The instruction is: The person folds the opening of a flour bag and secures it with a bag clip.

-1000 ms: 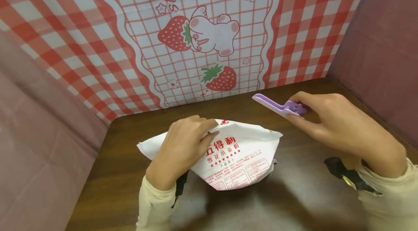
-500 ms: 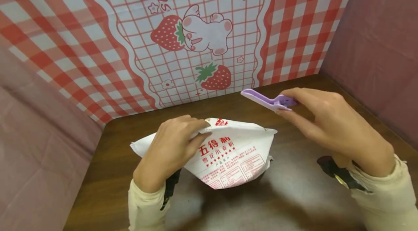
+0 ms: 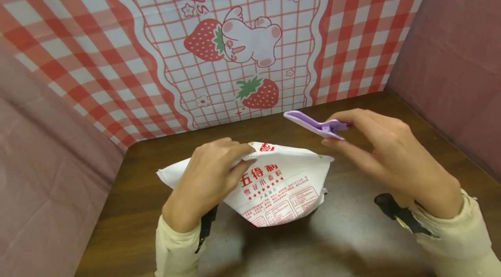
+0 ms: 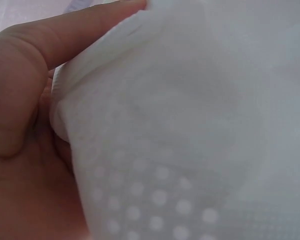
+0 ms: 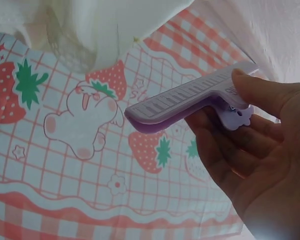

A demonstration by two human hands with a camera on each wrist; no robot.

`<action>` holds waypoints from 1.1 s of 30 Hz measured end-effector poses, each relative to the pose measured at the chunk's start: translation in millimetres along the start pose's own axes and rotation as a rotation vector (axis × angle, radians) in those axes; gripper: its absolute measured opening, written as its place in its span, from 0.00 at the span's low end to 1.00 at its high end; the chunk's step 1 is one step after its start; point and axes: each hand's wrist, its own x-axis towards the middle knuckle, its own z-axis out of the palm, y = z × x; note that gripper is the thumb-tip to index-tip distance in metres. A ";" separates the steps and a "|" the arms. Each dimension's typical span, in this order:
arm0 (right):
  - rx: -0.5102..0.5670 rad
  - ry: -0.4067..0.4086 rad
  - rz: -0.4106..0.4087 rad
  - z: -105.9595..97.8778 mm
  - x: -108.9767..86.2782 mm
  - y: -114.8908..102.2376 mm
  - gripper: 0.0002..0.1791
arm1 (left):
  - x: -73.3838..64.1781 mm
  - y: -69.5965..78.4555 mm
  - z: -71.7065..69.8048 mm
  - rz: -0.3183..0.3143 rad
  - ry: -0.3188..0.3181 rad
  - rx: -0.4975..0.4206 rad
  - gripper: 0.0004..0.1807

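Note:
A white flour bag [image 3: 282, 190] with red printing is in the middle of the head view, its top edge folded over. My left hand [image 3: 207, 177] pinches that folded edge between thumb and fingers. Close up in the left wrist view, the white bag [image 4: 190, 110] fills most of the picture beside the thumb. To the right and above the bag, my right hand [image 3: 383, 155] holds a purple bag clip [image 3: 313, 125] by its handles, apart from the bag. The clip's long jaws [image 5: 185, 100] look shut in the right wrist view, with the thumb on one handle.
A dark brown wooden table [image 3: 129, 207] lies below both hands. Behind it hangs a red-and-white checked cloth [image 3: 364, 29] with strawberry prints. Pink fabric walls [image 3: 462, 51] close in the left and right sides.
My right hand has moved left with the bag clip, bringing it closer to the bag, and the clip has turned slightly. The left hand keeps its hold on the folded bag edge.

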 end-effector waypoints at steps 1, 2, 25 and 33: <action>0.005 0.001 -0.007 0.2 -0.2 -0.3 0.29 | 0.1 0.2 0.3 0.001 0.000 0.003 0.05; 0.008 0.002 -0.017 0.2 -0.2 -0.4 0.28 | 0.2 0.3 0.5 0.001 0.000 0.007 0.05; 0.086 0.039 -0.119 10.9 -0.5 -10.7 0.24 | 2.3 1.2 2.1 -0.007 -0.019 0.010 0.06; 0.187 -0.038 -0.136 17.0 3.1 -11.7 0.20 | 1.8 1.4 1.7 -0.007 -0.018 0.028 0.05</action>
